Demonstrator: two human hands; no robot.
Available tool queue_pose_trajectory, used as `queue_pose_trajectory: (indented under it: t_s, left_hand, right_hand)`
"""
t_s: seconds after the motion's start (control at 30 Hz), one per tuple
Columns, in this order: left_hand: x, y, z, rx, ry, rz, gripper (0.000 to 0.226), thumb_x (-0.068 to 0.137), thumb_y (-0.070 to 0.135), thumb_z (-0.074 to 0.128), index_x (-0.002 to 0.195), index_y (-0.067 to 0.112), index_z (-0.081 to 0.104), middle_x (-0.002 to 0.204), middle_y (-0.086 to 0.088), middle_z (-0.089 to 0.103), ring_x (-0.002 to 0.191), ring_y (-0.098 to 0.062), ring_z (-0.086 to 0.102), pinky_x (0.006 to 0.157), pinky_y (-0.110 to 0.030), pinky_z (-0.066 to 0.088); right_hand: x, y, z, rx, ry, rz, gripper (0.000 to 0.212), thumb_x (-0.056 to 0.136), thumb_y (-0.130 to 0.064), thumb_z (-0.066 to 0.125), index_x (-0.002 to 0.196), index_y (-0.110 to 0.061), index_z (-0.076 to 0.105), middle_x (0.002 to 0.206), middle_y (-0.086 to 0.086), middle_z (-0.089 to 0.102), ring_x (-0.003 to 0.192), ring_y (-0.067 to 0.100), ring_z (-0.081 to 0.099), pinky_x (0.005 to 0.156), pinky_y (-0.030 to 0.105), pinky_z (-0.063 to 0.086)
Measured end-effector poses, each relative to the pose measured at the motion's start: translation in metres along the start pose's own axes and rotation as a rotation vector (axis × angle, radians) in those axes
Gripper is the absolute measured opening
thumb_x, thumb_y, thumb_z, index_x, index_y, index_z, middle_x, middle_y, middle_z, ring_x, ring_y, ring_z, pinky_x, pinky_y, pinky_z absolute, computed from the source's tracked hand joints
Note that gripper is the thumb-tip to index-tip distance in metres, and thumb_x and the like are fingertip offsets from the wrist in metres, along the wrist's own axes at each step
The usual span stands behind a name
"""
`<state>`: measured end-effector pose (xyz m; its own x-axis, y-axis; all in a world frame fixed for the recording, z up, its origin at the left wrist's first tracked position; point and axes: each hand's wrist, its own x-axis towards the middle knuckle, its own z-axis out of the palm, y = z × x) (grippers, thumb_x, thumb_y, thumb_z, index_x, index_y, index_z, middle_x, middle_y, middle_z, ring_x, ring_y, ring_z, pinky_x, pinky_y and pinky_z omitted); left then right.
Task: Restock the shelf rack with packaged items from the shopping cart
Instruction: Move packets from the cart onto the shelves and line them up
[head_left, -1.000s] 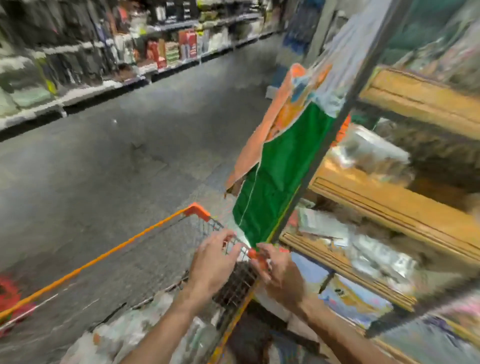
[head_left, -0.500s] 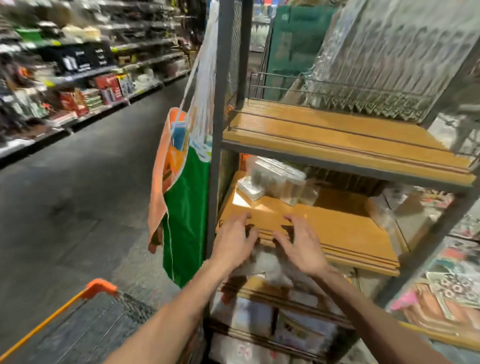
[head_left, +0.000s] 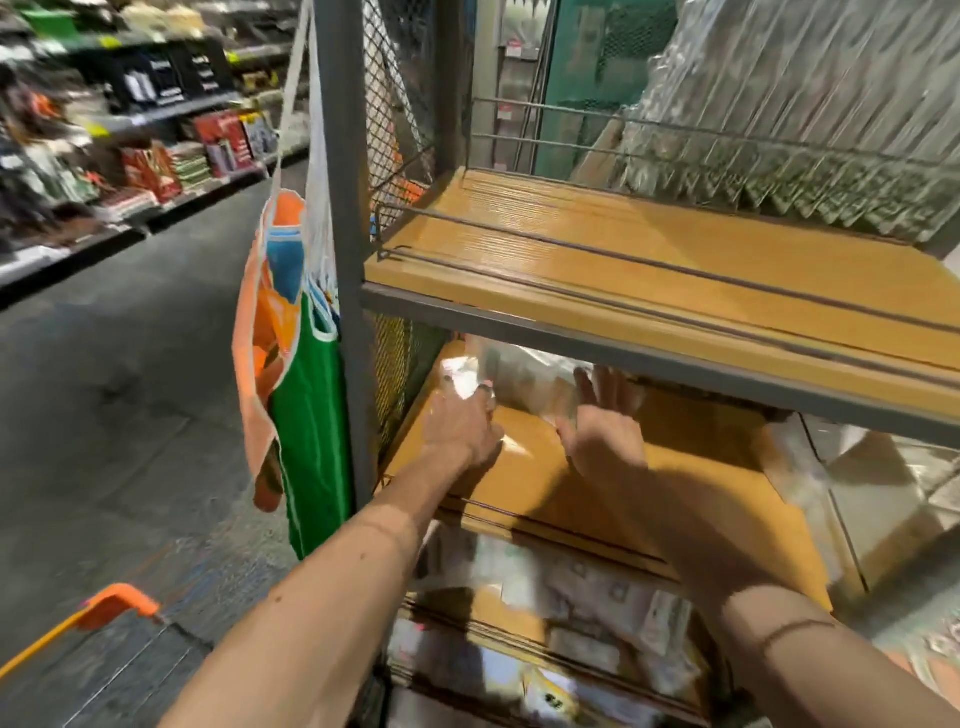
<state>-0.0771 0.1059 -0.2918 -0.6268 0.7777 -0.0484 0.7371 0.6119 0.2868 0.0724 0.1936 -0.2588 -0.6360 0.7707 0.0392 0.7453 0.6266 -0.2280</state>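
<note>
Obstructions: orange-green cloth (head_left: 306, 415) hangs off the rack (head_left: 343, 208) post at left, cart (head_left: 117, 605) handle near-left, and the upper shelf board (head_left: 675, 291) overhangs both hands. Far-left on the middle shelf (head_left: 519, 467) sits the clear package (head_left: 524, 376). The right hand (head_left: 605, 434) is flat, fingers straight against it; the left hand (head_left: 460, 426) is on its left end, grip too blurred to tell.

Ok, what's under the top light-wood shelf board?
Clear plastic-wrapped packs sit on the light-wood middle shelf, with the left hand at their near corner and the right hand flat-fingered beside them. The top board hides the shelf's back, so further stock there cannot be seen.
</note>
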Motion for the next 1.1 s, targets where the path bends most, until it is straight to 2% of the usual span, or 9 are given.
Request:
queue_pose_trajectory:
  t_s: [0.17,0.27,0.43,0.53,0.6,0.73,0.87,1.0,1.1]
  left_hand:
    - [0.000,0.006,0.009,0.027,0.147,-0.042,0.050,0.093,0.048,0.054,0.132,0.019,0.044,0.141,-0.021,0.036,0.123,-0.035,0.048,0.101,-0.041,0.041]
    - [0.002,0.002,0.013,0.050,0.164,-0.028,0.036,0.096,0.022,0.053,0.130,0.017,0.043,0.136,-0.019,0.037,0.116,-0.036,0.050,0.095,-0.043,0.044]
    - [-0.015,-0.012,-0.003,-0.060,0.120,0.107,0.031,0.093,0.027,0.056,0.120,0.018,0.043,0.121,-0.014,0.050,0.103,-0.035,0.057,0.087,-0.048,0.051]
    - [-0.046,-0.025,-0.018,-0.145,0.196,0.265,0.021,0.091,0.025,0.053,0.109,0.017,0.046,0.113,-0.010,0.055,0.091,-0.034,0.060,0.079,-0.047,0.051]
    - [-0.076,-0.035,-0.031,-0.246,0.221,0.403,0.014,0.092,0.025,0.050,0.103,0.017,0.047,0.106,-0.005,0.054,0.085,-0.027,0.057,0.074,-0.044,0.049]
    - [-0.144,-0.064,-0.056,-0.410,0.260,0.526,0.016,0.097,0.029,0.053,0.104,0.015,0.052,0.116,0.003,0.056,0.101,-0.014,0.053,0.084,-0.028,0.044]
    - [-0.202,-0.120,-0.058,-0.549,0.259,0.385,0.037,0.091,0.039,0.055,0.114,0.011,0.060,0.132,0.014,0.051,0.120,0.004,0.045,0.100,-0.006,0.030]
    - [-0.261,-0.196,-0.050,-0.620,0.219,0.172,0.019,0.088,0.039,0.061,0.105,0.034,0.054,0.131,0.012,0.057,0.113,-0.001,0.054,0.091,-0.015,0.040]
    - [-0.311,-0.257,-0.035,-0.603,0.195,-0.021,0.020,0.086,0.042,0.063,0.100,0.033,0.051,0.125,0.014,0.060,0.105,0.003,0.056,0.086,-0.019,0.041]
  right_hand:
    - [0.001,0.006,0.019,-0.162,0.169,-0.136,0.006,0.091,-0.014,0.063,0.089,-0.009,0.064,0.083,0.010,0.067,0.072,0.025,0.064,0.065,0.033,0.050]
    - [0.001,0.012,0.035,-0.098,0.335,-0.242,0.022,0.074,-0.004,0.081,0.074,-0.007,0.059,0.056,0.006,0.055,0.044,0.019,0.054,0.046,0.024,0.043]
    - [-0.015,0.020,0.035,0.020,0.489,-0.262,0.017,0.085,-0.006,0.069,0.098,0.001,0.060,0.079,0.014,0.062,0.066,0.029,0.061,0.061,0.035,0.054]
    - [-0.045,0.018,0.008,0.093,0.635,-0.496,0.012,0.095,-0.011,0.050,0.103,-0.002,0.051,0.082,0.017,0.059,0.069,0.030,0.056,0.061,0.037,0.047]
    - [-0.071,0.014,-0.014,0.110,0.565,-0.511,0.026,0.100,-0.028,0.039,0.109,-0.007,0.052,0.086,0.019,0.062,0.076,0.030,0.057,0.065,0.034,0.048]
    - [-0.129,0.007,-0.035,0.332,0.277,-0.279,0.035,0.092,-0.040,0.054,0.116,-0.015,0.060,0.116,0.008,0.060,0.108,0.020,0.054,0.084,0.032,0.048]
    - [-0.172,-0.034,-0.038,0.350,0.191,-0.348,0.028,0.084,-0.024,0.065,0.111,-0.021,0.058,0.106,-0.008,0.055,0.087,0.016,0.057,0.069,0.031,0.043]
    - [-0.193,-0.098,-0.008,0.337,0.120,-0.501,0.033,0.074,-0.007,0.078,0.103,-0.014,0.062,0.095,-0.001,0.062,0.074,0.022,0.059,0.064,0.032,0.046]
    - [-0.210,-0.150,0.040,0.401,-0.033,-0.527,0.025,0.078,-0.017,0.077,0.100,-0.016,0.065,0.090,-0.004,0.058,0.081,0.016,0.056,0.065,0.026,0.042]
